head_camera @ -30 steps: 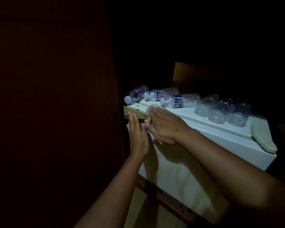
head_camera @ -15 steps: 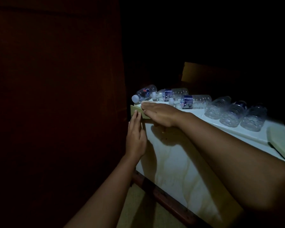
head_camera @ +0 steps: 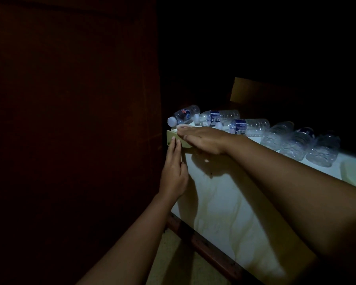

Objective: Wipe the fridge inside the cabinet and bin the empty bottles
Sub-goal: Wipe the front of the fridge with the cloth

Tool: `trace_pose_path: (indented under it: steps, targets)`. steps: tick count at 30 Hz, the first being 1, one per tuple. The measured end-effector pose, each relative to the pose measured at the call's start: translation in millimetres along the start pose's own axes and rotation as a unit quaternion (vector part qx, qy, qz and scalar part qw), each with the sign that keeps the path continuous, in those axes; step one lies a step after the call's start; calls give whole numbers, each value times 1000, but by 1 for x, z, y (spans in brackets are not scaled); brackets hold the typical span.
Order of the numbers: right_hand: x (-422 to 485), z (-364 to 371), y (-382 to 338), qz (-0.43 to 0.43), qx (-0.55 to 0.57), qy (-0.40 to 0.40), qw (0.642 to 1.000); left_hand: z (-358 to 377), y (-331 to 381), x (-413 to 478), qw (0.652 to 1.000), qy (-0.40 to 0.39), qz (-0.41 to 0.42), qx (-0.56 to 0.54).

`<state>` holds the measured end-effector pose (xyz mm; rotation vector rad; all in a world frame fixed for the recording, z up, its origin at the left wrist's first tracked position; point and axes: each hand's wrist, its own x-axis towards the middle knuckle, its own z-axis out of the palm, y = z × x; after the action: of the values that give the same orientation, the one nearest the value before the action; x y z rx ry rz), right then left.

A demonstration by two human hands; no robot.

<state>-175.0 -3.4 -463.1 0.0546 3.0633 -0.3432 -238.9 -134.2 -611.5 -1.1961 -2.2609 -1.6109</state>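
Observation:
A small white fridge (head_camera: pixel 230 204) stands inside a dark wooden cabinet, its stained door facing me. Several empty clear plastic bottles (head_camera: pixel 249 125) lie on their sides along its top. My right hand (head_camera: pixel 203 138) lies flat, palm down, on the top front left corner, over the beige corner handle (head_camera: pixel 171 138). My left hand (head_camera: pixel 174 173) is pressed flat against the door's left edge, fingers pointing up and touching that handle. Neither hand holds anything.
The dark red-brown cabinet door (head_camera: pixel 74 130) fills the left side, close to my left arm. A wooden rail (head_camera: pixel 201 243) runs under the fridge. A brown cardboard piece (head_camera: pixel 247 91) leans in the dark behind the bottles. A second beige corner cap (head_camera: pixel 353 171) sits at the right.
My right hand has flattened and slid up onto the fridge's top left corner. My left hand has stayed on the door's left edge.

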Motion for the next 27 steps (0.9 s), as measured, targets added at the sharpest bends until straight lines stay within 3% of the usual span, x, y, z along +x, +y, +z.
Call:
trace_pose_path:
  steps: [18, 27]
  targets:
    - [-25, 2, 9, 45, 163, 39, 985, -1, 3, -1, 1000, 13, 4, 10]
    - [-17, 2, 5, 35, 101, 18, 994, 4, 8, -2, 1000, 24, -10, -2]
